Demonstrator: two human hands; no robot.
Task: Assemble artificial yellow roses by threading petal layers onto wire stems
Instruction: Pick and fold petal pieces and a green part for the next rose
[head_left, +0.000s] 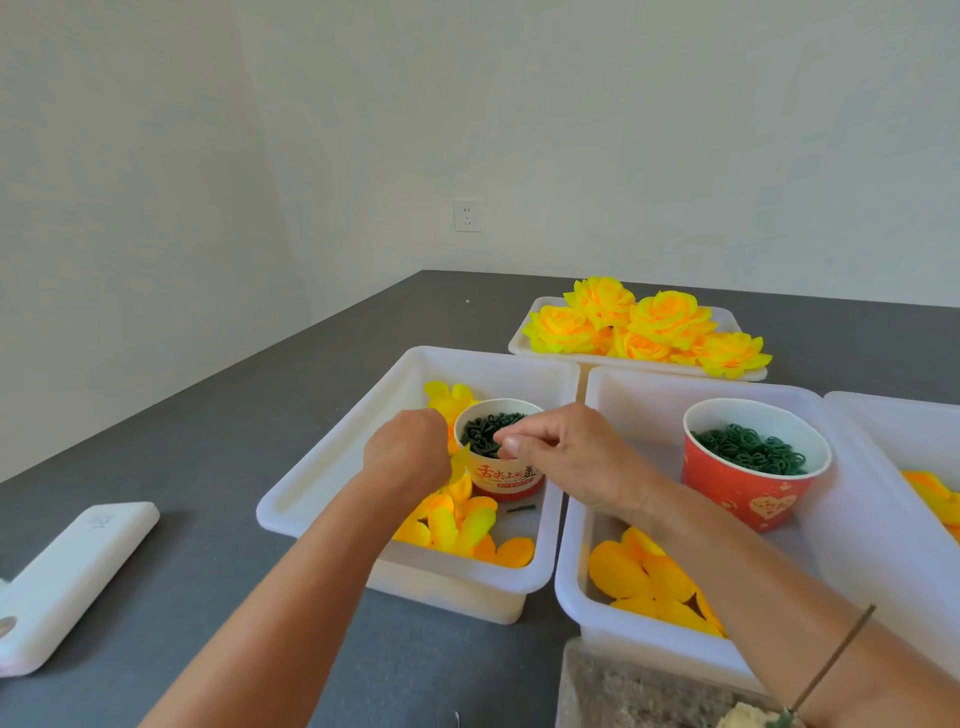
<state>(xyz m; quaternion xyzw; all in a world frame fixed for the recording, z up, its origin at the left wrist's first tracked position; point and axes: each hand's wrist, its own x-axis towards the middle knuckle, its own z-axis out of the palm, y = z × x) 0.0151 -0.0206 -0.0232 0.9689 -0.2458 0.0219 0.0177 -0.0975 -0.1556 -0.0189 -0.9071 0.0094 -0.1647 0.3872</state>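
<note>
At the far left a white box (72, 582) lies flat on the grey table (234, 415), well apart from the work. Next comes the left bin (332, 457), holding loose yellow petals (457, 525) along its near side and a small cup (501, 480) of dark green rings (485, 431) near its right wall. The left hand (408, 452) sits just left of that cup, fingers curled inward with a bit of yellow petal showing at its right edge; it seems to hold a petal piece, though the grip itself is turned away from the camera. The right hand (566, 457) reaches across from the right and hovers over the cup's mouth, thumb and forefinger drawn together at the rim; whether they already pinch a ring I cannot tell, as the tips hide it. The relation that matters: the rings lie straight below and a little left of the right fingertips, so the right hand is the nearer one for the pick, and the left waits beside it. A short dark piece (521, 509) lies on the bin floor in front of the cup, too small to identify. To the right, a second bin (613, 395) holds larger petals (644, 577) and a red cup (753, 483) of rings, partly behind the right forearm. A third bin (893, 415) is cut off by the frame edge. Behind, a tray (535, 317) carries finished roses (649, 327). At the bottom right a thin stem (836, 660) rises from a grey block (623, 696), its base cut off.
</note>
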